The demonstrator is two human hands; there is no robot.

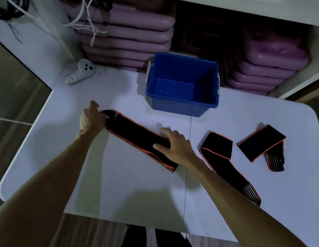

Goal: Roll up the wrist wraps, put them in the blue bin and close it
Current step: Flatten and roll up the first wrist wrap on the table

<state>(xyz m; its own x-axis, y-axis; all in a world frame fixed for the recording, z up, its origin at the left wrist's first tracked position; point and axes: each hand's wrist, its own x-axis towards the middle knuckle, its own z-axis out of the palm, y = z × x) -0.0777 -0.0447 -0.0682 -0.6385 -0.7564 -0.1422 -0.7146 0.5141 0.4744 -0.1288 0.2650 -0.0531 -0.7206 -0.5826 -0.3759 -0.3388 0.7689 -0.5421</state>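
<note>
A long black wrist wrap with orange edges (135, 136) lies flat and diagonal on the white table (119, 184). My left hand (91, 118) grips its far left end, which curls up slightly. Resting flat on the wrap nearer its right end, my right hand (176, 145) has its fingers spread. A second wrap (219, 150), partly folded, lies to the right and runs under my right forearm. Further right sits a third folded wrap (260, 143). The blue bin (182, 106) stands open and empty behind the wraps; no lid is in view.
A white hand controller (80, 72) lies at the table's back left corner. Stacks of purple step platforms (130, 32) fill the shelves behind the table. White cords (87, 20) hang at the back left. The table's front edge is near my body.
</note>
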